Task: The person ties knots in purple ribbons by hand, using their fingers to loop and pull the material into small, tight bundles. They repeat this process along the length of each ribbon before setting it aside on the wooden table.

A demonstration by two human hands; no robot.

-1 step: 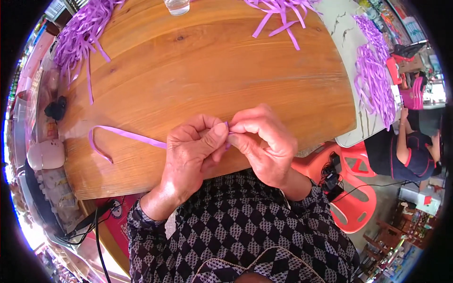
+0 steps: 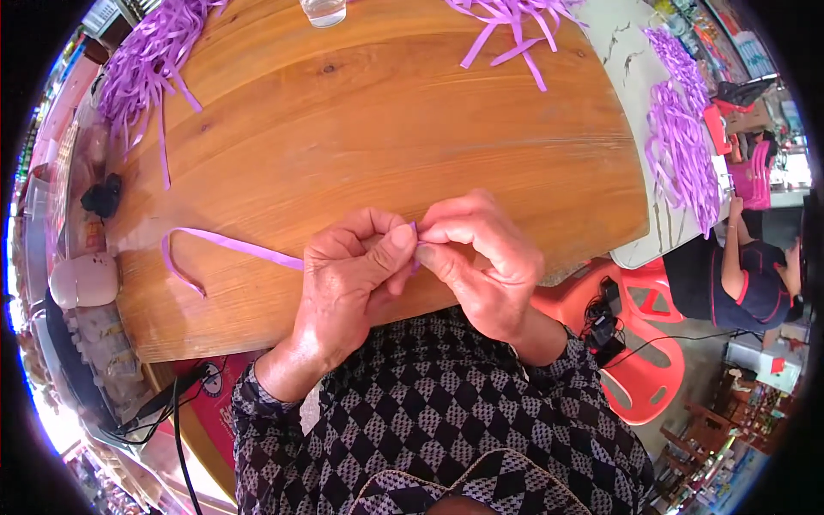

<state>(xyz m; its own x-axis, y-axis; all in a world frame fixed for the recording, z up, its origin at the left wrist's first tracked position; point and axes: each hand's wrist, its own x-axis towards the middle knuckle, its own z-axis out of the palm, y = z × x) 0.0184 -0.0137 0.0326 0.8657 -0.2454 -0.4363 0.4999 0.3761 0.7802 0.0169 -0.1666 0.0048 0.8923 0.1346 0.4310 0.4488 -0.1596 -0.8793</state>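
A narrow purple ribbon (image 2: 242, 247) runs out to the left from my left hand (image 2: 348, 273) and lies curled on the wooden table. My left thumb and fingers are closed on it near the table's front edge. Against them, my right hand (image 2: 491, 262) pinches the short purple end with thumb and forefinger. Only small bits of purple show between the fingertips, so I cannot tell whether the ribbon is knotted or folded there. Both hands meet above the front part of the table, just ahead of my checkered clothing.
Purple ribbon bundles lie at the table's far left (image 2: 153, 73), far right (image 2: 519, 21) and on a marble-patterned side table (image 2: 681, 150). A clear glass (image 2: 324, 12) stands at the back. Red plastic chairs (image 2: 639, 378) and another person (image 2: 754, 279) are at the right.
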